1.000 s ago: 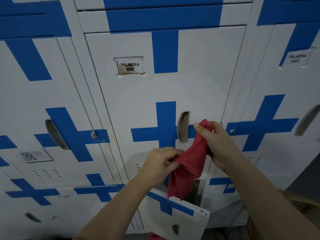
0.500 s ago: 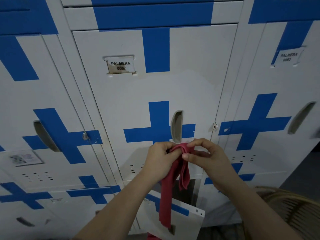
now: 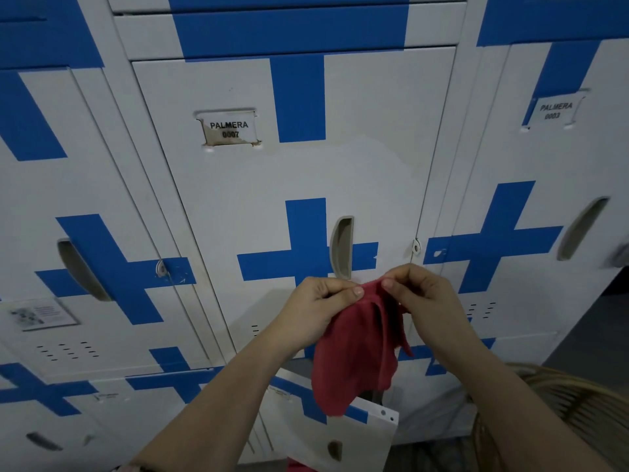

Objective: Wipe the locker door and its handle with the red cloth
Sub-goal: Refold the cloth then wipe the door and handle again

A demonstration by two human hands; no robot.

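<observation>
So both hands are up in front of the middle locker door (image 3: 272, 185). The left hand (image 3: 316, 308) and right hand (image 3: 425, 298) each pinch the top edge of the red cloth (image 3: 357, 349) between thumb and fingers. The cloth hangs straight down from them with its long axis vertical, bunched in loose folds, just under the recessed handle (image 3: 342, 247) and not touching it. The door's name tag (image 3: 229, 129) reads "PALMERA 0007"; the right neighbour's tag (image 3: 554, 110) reads "PALMERA 0003", a bit blurry.
</observation>
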